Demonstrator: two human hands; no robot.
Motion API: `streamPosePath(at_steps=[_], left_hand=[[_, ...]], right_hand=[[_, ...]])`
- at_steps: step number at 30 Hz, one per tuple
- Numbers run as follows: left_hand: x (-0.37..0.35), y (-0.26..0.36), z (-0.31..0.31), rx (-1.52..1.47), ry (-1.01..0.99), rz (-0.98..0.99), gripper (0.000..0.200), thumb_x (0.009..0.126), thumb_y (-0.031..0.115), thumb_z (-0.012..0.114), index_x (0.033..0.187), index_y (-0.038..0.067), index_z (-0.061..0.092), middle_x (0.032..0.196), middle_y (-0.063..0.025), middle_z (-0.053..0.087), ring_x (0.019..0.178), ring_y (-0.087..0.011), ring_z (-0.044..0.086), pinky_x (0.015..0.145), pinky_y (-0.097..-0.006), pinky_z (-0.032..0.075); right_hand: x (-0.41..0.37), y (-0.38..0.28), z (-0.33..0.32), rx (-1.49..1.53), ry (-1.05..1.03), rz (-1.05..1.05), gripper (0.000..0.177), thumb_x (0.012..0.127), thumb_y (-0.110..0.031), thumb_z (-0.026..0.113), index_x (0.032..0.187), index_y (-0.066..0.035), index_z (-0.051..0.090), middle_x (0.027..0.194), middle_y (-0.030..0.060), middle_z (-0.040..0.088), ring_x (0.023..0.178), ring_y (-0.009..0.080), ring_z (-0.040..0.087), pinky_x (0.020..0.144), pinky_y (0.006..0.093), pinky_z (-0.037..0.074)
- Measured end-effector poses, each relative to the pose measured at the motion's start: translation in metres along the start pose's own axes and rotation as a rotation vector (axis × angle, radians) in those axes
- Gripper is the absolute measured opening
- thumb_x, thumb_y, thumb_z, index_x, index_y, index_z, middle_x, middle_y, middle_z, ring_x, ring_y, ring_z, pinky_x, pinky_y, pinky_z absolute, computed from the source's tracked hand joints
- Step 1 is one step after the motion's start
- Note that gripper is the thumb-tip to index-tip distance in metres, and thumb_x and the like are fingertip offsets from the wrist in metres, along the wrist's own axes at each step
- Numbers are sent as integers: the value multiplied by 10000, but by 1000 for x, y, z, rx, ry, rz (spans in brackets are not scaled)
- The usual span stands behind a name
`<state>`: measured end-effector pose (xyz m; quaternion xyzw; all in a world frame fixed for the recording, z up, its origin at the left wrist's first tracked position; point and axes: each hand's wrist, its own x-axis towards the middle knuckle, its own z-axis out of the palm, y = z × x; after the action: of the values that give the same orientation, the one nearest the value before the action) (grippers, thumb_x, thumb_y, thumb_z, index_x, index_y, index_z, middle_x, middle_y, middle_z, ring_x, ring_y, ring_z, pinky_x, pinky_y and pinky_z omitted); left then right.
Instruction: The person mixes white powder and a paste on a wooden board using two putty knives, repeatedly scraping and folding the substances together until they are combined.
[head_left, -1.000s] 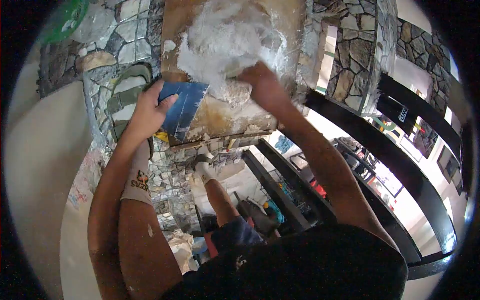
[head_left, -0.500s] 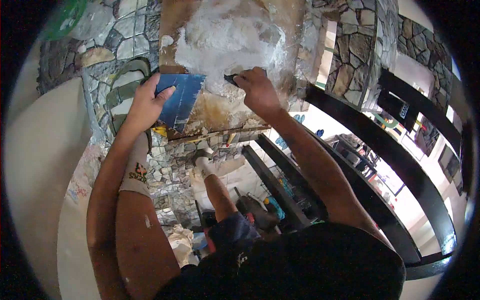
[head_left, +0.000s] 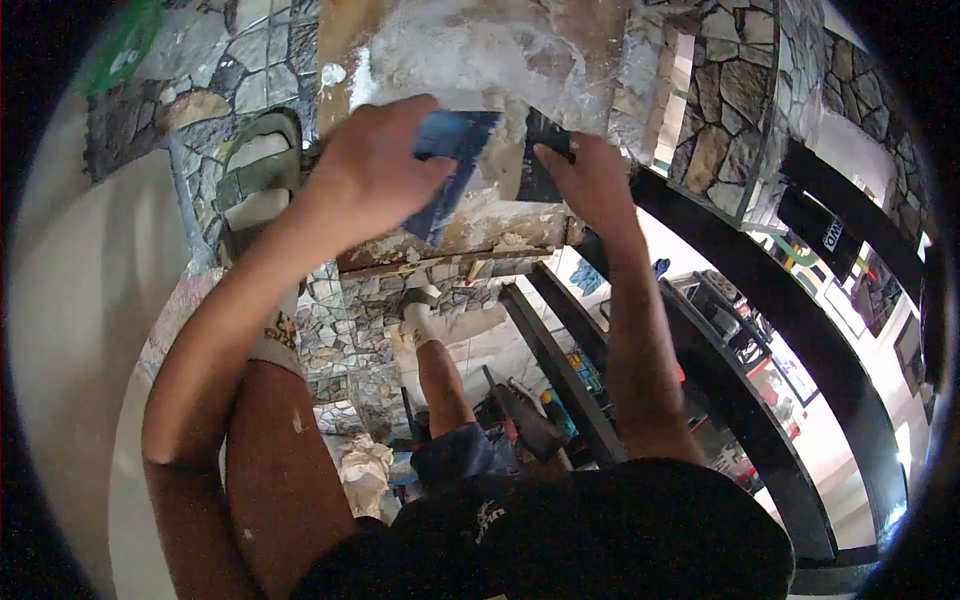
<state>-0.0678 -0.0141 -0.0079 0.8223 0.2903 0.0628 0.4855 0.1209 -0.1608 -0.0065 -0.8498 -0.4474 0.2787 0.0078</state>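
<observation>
My left hand (head_left: pixel 380 170) is closed on a blue flat plate (head_left: pixel 445 165) with a slanted, whitish right edge. My right hand (head_left: pixel 592 185) grips a dark flat scraper (head_left: pixel 540 165), held upright just right of the blue plate, with a narrow gap between them. Some pale paste shows along the scraper's left edge. Both tools are over the lower part of a brown board (head_left: pixel 345 40) smeared with whitish paste (head_left: pixel 450 55). Whether the tools touch the board cannot be made out.
Dark curved rails (head_left: pixel 760 270) run down the right side. Stone-patterned wall (head_left: pixel 735 75) stands at the upper right. My sandalled foot (head_left: pixel 255 175) is left of the board, my other foot (head_left: pixel 420 305) below it. A crumpled pale bag (head_left: pixel 367 470) lies lower down.
My left hand has moved right with the blue plate. The right hand has shifted right and slightly down, and its scraper now shows broadside. The two tools are closer together.
</observation>
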Motion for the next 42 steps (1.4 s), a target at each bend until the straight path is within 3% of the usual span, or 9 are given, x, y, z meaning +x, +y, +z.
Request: streamPosePath(at_steps=[5,8,13,22,25,27,34,35,42], left_hand=[[19,32,34,32,-96,-57,193,714,105,594,837,-31,535,696,-245,590,706,-413,595,677,-464,485],[22,32,46,14,-95,-101,193,708,96,599,836,-32,532,695,-247,591,710,-410,597,679,-465,484],[30,16,51,92,-75,-97,252,701,102,641,901,-27,560,754,-240,606,711,-405,601,647,-443,492],[29,-13,68,175,-9,-94,248,704,127,646,858,-43,553,723,-248,599,709,-414,596,658,-453,488],[25,-14,56,205,4,-111,285,712,183,660,873,-33,566,739,-243,604,711,-402,600,661,-434,490],[26,-1,36,190,-10,-163,295,717,235,682,862,-9,599,734,-217,611,692,-367,608,648,-409,487],[31,10,14,235,198,242,191,689,213,675,788,53,641,753,-174,627,712,-332,612,651,-426,481],[33,14,16,312,34,203,173,697,215,656,770,57,650,737,-166,625,714,-328,615,674,-418,490],[41,18,38,278,-122,210,167,711,221,652,751,59,656,667,-177,600,664,-360,601,631,-425,485]], right_hand=[[-23,19,46,501,190,236,230,811,-183,624,855,43,633,724,117,644,609,161,548,579,347,424],[-27,2,53,539,272,161,289,835,-277,570,833,11,596,695,222,602,672,437,568,623,478,443],[-27,-24,41,525,313,141,204,831,-163,539,857,35,580,700,249,595,682,434,579,613,469,460],[-46,-17,34,543,239,182,196,822,-181,551,861,10,559,715,230,602,680,424,585,635,494,461],[-48,-17,31,369,216,296,185,819,-184,559,837,-1,541,741,226,602,693,426,582,640,487,460],[-48,-17,26,244,259,220,158,784,-100,591,883,18,556,755,186,590,683,382,562,632,437,444],[-38,-2,38,-73,434,-263,196,598,59,574,778,-14,543,801,118,505,776,323,496,658,431,409],[-35,0,39,-77,425,-315,244,553,81,564,771,-26,550,798,104,519,771,306,492,655,410,414],[-22,-9,33,117,594,-654,257,496,98,578,715,-37,581,780,90,564,690,277,489,572,357,399]])
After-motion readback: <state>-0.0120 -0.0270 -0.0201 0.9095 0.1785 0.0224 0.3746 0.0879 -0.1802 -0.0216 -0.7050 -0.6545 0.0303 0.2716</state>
